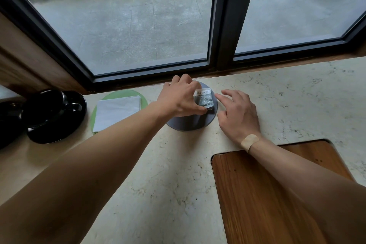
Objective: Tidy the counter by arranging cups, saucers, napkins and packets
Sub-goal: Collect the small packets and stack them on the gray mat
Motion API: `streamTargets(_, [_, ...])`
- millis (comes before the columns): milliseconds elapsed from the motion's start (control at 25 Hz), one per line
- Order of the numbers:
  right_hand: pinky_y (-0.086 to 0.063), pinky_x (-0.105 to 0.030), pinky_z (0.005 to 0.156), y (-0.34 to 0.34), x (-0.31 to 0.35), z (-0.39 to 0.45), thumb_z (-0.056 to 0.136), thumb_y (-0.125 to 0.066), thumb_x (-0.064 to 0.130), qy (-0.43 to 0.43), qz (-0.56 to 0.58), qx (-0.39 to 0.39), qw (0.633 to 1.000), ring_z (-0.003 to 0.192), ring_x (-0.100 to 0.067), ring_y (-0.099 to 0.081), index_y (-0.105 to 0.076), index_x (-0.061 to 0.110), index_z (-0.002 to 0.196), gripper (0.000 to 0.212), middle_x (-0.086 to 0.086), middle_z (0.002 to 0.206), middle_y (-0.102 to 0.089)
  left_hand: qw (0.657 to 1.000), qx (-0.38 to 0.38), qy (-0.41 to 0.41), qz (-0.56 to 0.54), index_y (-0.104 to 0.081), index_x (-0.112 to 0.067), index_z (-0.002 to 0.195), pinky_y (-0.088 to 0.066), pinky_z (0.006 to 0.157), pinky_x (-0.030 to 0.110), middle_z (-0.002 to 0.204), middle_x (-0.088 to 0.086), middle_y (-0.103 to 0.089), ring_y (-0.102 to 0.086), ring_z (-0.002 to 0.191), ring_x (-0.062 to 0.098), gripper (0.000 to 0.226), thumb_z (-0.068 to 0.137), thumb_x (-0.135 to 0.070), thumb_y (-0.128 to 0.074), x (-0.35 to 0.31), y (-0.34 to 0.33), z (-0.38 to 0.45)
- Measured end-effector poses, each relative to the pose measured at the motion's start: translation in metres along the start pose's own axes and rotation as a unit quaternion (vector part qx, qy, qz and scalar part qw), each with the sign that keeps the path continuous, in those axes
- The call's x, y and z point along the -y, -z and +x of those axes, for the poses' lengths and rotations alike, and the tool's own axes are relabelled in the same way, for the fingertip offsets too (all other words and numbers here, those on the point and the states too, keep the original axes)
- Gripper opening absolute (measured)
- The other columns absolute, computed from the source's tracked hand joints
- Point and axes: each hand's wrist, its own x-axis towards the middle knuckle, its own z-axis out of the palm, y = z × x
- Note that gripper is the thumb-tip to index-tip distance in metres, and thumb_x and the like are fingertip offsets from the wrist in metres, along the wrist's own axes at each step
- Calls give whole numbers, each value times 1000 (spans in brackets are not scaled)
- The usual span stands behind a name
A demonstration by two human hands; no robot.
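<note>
A small stack of grey packets (205, 99) stands on a round grey coaster (190, 123) near the window. My left hand (180, 98) pinches the packets between thumb and fingers. My right hand (237, 113) lies just right of the coaster, fingers spread and relaxed, the index fingertip close to the packets. A folded white napkin (116, 112) lies on a green round coaster (144, 99) to the left. Black cups (49, 105) sit on a black saucer (59, 134) at the far left.
The pale marble counter (158, 174) runs along a dark-framed window (223, 25). A wooden board (277, 194) is set into the counter at the lower right. A wooden wall panel (23, 61) rises at the left.
</note>
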Motion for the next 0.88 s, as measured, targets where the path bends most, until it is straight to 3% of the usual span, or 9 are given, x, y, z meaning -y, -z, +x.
streamTargets(280, [-39,-48,103,1,0,-5,81,-46,19,29,-10,8,999,129,-29,-42,-55,22,133,53,-6,136,-54,1000,-1,4,-1,-48,-31,130,-33,98,44,135,2,-41,-37,122,24,73,70,-68,-65,0,2,-2])
streamTargets(400, [-38,-48,104,1,-2,-4,82,-52,15,31,-16,18,999,130,-29,-41,-54,24,134,53,-6,137,-52,1000,2,4,0,-47,-31,131,-33,98,44,136,2,-41,-37,122,24,74,69,-68,-65,0,2,-2])
streamTargets(520, [-41,-45,99,1,-2,-3,82,-48,17,28,12,-16,999,124,-26,-46,-58,24,130,49,-4,132,-57,1000,-5,3,-21,-44,-34,136,-32,99,45,136,0,-41,-36,123,23,81,68,-71,-65,2,3,-4])
streamTargets(720, [-47,-44,89,1,-1,3,91,-59,32,2,72,-69,995,113,-24,-52,-70,26,110,23,-1,120,-63,991,-109,-18,-81,-58,-39,127,-35,96,40,128,-4,-52,-41,121,20,46,85,-55,-62,2,-1,-6])
streamTargets(880, [-39,-38,94,1,8,15,89,-62,39,-38,83,-48,995,121,-20,-46,-71,34,107,22,5,128,-60,989,-114,4,-89,-63,-40,122,-38,96,43,123,-6,-55,-41,119,20,44,84,-62,-59,-1,-5,-2])
